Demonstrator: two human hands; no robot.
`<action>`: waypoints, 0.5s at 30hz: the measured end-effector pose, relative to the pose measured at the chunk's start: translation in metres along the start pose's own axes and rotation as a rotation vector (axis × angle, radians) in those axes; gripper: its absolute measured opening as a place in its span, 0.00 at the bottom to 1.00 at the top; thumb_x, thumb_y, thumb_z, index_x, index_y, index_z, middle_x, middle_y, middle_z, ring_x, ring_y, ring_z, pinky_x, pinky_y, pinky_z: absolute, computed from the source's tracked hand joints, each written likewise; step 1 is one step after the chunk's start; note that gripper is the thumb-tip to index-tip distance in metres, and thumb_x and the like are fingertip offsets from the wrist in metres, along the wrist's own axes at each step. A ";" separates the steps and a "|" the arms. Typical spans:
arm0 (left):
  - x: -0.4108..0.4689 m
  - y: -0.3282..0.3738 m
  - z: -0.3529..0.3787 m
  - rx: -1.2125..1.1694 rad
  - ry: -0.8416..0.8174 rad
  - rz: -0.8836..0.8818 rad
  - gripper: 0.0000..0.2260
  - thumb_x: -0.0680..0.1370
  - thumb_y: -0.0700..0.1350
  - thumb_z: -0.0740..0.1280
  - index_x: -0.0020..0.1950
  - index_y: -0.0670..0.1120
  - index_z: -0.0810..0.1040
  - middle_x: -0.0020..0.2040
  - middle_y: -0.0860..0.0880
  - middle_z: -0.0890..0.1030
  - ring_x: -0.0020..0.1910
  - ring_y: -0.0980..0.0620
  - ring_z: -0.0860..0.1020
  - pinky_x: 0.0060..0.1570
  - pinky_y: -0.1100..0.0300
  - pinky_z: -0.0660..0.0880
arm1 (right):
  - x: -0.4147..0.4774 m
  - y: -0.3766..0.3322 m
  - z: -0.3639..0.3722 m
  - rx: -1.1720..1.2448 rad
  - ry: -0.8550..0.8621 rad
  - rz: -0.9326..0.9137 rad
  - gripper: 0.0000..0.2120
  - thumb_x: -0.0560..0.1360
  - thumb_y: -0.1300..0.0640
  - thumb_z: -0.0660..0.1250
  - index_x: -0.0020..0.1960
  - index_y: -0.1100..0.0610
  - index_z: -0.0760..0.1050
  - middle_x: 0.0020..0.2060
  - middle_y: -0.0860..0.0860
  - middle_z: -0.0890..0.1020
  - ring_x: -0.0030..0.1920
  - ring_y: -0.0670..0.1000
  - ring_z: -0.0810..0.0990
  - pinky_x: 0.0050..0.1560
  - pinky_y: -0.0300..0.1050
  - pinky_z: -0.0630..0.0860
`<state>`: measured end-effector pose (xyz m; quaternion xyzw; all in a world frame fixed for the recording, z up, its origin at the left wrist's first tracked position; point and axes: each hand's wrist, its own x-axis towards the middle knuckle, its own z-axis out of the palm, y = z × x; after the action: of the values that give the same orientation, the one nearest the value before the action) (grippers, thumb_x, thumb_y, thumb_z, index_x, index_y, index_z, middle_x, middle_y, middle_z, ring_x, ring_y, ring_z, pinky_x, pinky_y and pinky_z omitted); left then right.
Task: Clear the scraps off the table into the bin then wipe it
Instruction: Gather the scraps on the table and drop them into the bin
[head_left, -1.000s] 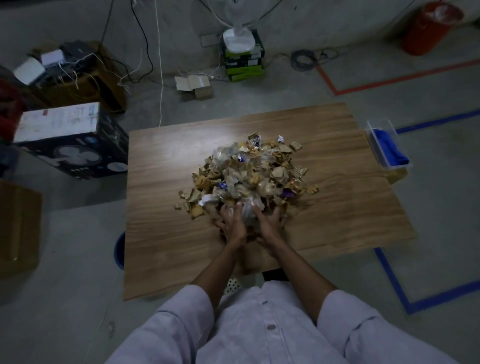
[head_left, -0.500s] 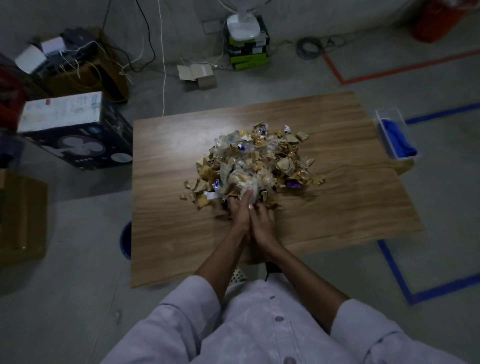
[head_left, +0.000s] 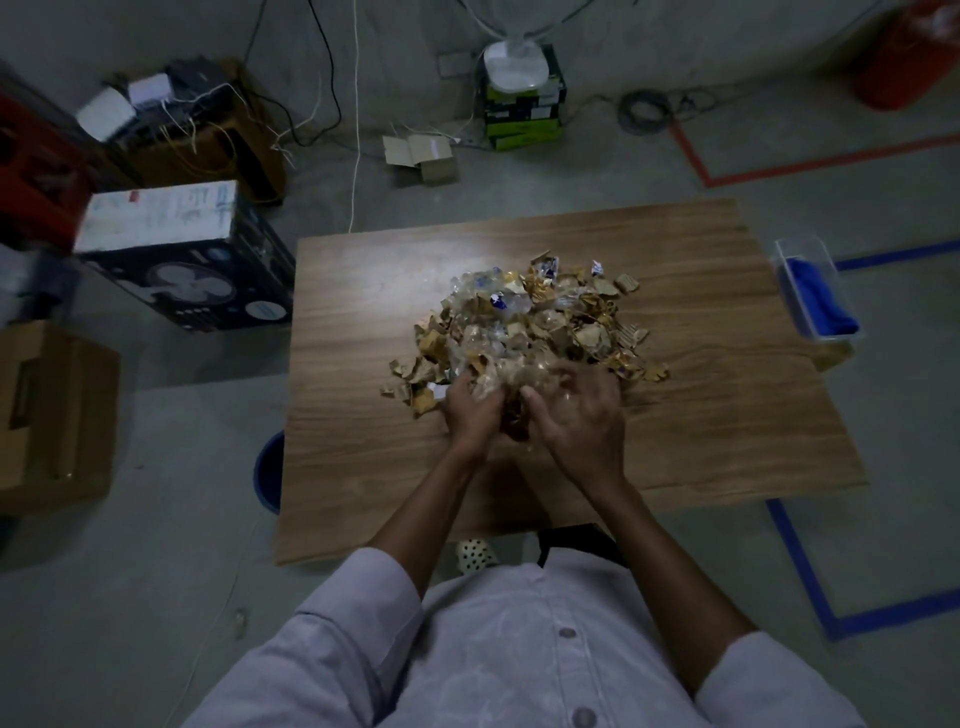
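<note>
A heap of scraps, torn brown card, clear plastic and foil wrappers, lies in the middle of the wooden table. My left hand grips a bunch of scraps at the heap's near edge, fingers curled into it. My right hand lies beside it with fingers bent over crumpled clear plastic and scraps. A blue bin shows partly under the table's left edge. A blue cloth sits in a clear tray off the table's right side.
On the floor to the left stand a black fan box and a brown carton. Cables, a small open box and a fan base on stacked boxes lie beyond the table. A red bucket is far right.
My hands were pressed together at the heap's near edge half a second ago; now they have spread apart and dug into the scraps. The camera has shifted slightly.
</note>
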<state>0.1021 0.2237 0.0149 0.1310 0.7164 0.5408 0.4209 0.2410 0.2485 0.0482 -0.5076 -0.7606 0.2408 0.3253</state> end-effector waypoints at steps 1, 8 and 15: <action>-0.004 0.004 -0.004 0.048 -0.062 0.052 0.15 0.75 0.43 0.75 0.61 0.44 0.80 0.53 0.44 0.85 0.50 0.47 0.85 0.44 0.50 0.84 | 0.005 -0.002 0.003 0.107 -0.038 0.039 0.22 0.74 0.41 0.72 0.66 0.46 0.74 0.60 0.52 0.72 0.60 0.50 0.72 0.50 0.37 0.73; -0.019 0.035 -0.009 0.024 -0.308 0.210 0.18 0.78 0.33 0.66 0.67 0.43 0.78 0.58 0.44 0.84 0.55 0.46 0.84 0.51 0.47 0.83 | 0.021 -0.023 0.024 0.619 -0.060 0.248 0.30 0.70 0.36 0.71 0.69 0.44 0.74 0.74 0.52 0.68 0.72 0.49 0.70 0.61 0.33 0.74; -0.041 0.073 0.008 -0.298 -0.392 0.064 0.13 0.84 0.40 0.59 0.65 0.48 0.77 0.53 0.41 0.85 0.47 0.49 0.85 0.46 0.54 0.83 | 0.013 -0.044 0.034 0.836 0.191 0.347 0.23 0.71 0.44 0.75 0.60 0.56 0.79 0.53 0.52 0.85 0.54 0.52 0.84 0.53 0.57 0.82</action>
<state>0.1132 0.2303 0.0974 0.1926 0.5289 0.6178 0.5491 0.1853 0.2433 0.0596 -0.4726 -0.4685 0.5298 0.5258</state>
